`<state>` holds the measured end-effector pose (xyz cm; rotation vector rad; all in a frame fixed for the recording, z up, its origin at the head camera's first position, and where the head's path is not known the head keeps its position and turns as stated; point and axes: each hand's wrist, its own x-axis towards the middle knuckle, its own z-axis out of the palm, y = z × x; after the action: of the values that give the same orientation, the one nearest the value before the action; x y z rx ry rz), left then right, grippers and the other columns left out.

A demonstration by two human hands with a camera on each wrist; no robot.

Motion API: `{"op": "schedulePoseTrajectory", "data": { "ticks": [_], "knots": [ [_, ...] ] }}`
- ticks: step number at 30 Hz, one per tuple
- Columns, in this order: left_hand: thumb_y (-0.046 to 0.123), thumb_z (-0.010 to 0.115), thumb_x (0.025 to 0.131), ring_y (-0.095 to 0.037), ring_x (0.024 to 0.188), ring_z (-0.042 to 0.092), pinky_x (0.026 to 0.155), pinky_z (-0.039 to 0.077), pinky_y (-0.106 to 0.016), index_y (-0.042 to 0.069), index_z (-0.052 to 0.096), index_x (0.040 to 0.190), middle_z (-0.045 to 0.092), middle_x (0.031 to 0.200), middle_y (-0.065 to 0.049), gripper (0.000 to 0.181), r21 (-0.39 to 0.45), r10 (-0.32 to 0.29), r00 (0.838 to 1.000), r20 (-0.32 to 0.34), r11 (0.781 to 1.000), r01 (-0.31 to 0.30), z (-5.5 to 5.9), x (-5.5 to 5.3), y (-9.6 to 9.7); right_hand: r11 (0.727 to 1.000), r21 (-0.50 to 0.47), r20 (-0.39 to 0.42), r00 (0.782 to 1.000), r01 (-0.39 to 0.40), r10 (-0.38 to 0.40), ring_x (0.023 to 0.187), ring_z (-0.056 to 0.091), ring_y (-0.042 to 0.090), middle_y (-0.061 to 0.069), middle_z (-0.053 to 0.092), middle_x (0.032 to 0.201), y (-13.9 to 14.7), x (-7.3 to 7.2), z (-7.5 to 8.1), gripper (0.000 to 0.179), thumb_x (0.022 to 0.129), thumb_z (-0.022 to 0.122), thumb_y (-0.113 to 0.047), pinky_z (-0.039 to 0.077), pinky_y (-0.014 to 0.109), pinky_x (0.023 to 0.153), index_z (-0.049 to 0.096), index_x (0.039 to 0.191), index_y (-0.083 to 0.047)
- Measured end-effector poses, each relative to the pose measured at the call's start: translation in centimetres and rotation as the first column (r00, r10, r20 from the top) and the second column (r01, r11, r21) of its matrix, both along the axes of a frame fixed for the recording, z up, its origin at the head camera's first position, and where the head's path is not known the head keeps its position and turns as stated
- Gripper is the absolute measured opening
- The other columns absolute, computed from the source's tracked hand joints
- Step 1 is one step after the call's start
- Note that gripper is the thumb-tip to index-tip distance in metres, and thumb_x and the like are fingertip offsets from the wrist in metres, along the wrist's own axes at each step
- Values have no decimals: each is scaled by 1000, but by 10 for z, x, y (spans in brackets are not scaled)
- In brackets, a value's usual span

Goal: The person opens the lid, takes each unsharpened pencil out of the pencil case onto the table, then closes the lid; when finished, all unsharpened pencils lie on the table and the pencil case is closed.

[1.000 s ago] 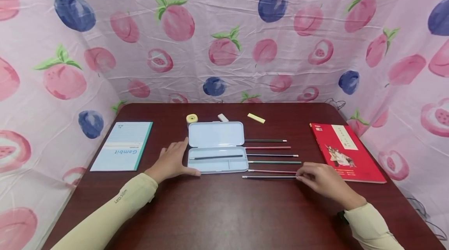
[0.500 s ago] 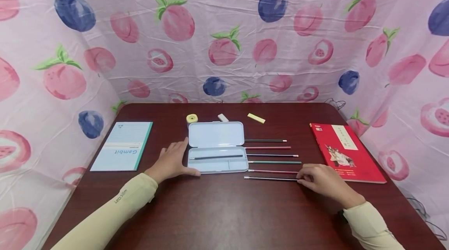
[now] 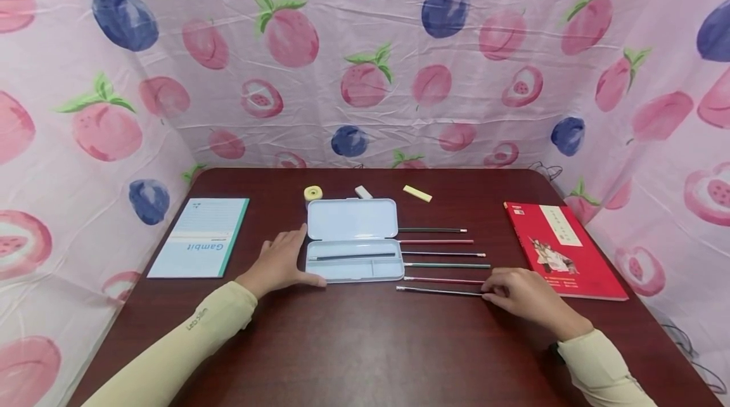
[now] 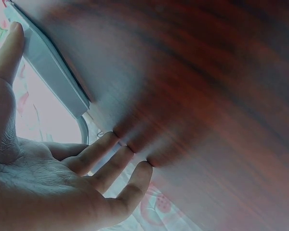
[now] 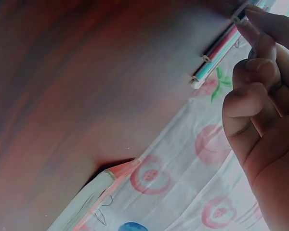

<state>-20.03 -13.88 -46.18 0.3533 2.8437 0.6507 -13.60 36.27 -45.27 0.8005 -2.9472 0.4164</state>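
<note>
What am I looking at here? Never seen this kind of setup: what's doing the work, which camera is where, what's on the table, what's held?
No machine here: a person works with two bare hands. The wide picture comes from a camera on the head, looking forward and down; the two close-ups come from cameras on each wrist.

On the brown table is an open light-blue pencil case with a dark pencil inside. Five pencils lie in a row to its right. Behind are a yellow strip and other small items; a notebook lies far left, a red book far right.

The right hand pinches the end of a sixth pencil, nearest the person. The left hand is spread at the case's left end.
</note>
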Motion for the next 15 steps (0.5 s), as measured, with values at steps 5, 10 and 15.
{"op": "schedulePoseTrajectory", "data": {
  "ticks": [5,10,15],
  "knots": [
    [74,88,70,-43,156,35,123,27,-70,2,19,170,35,172,-21,141,2,1,1000,5,1000,-1,-1,0,0,999,-52,0,1000,14,-14,67,48,-9,-18,69,82,-8,-2,6,16,82,93,-20,47,19,61,83,95,-22],
    [75,88,69,-42,156,35,124,27,-69,3,18,170,35,173,-21,142,0,3,1000,2,1000,-3,-1,-1,0,998,-70,-56,998,0,-4,67,51,-9,-16,71,84,-25,-13,12,18,81,94,-18,51,19,62,83,95,-21],
    [74,89,69,-42,157,35,124,27,-69,3,18,170,35,173,-20,143,0,7,1000,6,1000,-7,-1,-2,1,996,-72,-107,993,-49,41,70,58,-4,-11,75,87,-49,-33,17,16,83,93,-16,55,23,66,84,96,-19]
  ]
}}
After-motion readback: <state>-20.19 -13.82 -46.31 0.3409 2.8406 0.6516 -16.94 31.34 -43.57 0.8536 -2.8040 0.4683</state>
